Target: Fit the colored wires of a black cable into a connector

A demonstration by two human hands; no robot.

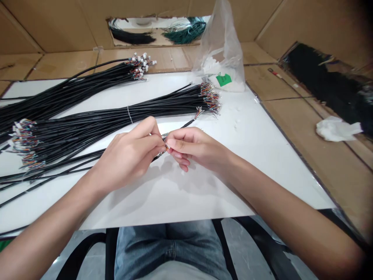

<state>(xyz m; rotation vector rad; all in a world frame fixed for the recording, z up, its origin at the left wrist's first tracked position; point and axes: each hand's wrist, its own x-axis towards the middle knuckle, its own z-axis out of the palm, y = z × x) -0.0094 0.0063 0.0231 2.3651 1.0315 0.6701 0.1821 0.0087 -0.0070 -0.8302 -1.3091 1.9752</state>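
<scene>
Over the white board, my left hand (132, 151) and my right hand (198, 147) meet fingertip to fingertip. A pinch of my left fingers closes on the thin wires (164, 137) at the end of a black cable. My right thumb and forefinger are closed on a small white connector (168, 146) at those wires; most of it is hidden by the fingers. Just behind my hands lies a loose cable end (190, 122) with fanned, stripped wires. Farther back rests a tied bundle of black cables (116, 118), bare coloured wires showing at its right end.
Another bundle of black cables (96, 77) with white connectors lies at the back left. A clear plastic bag (223, 42) of white pieces, with a green label (223, 79), stands at the back. Cardboard walls (64, 23) surround the board. Crumpled white plastic (335, 129) lies at right.
</scene>
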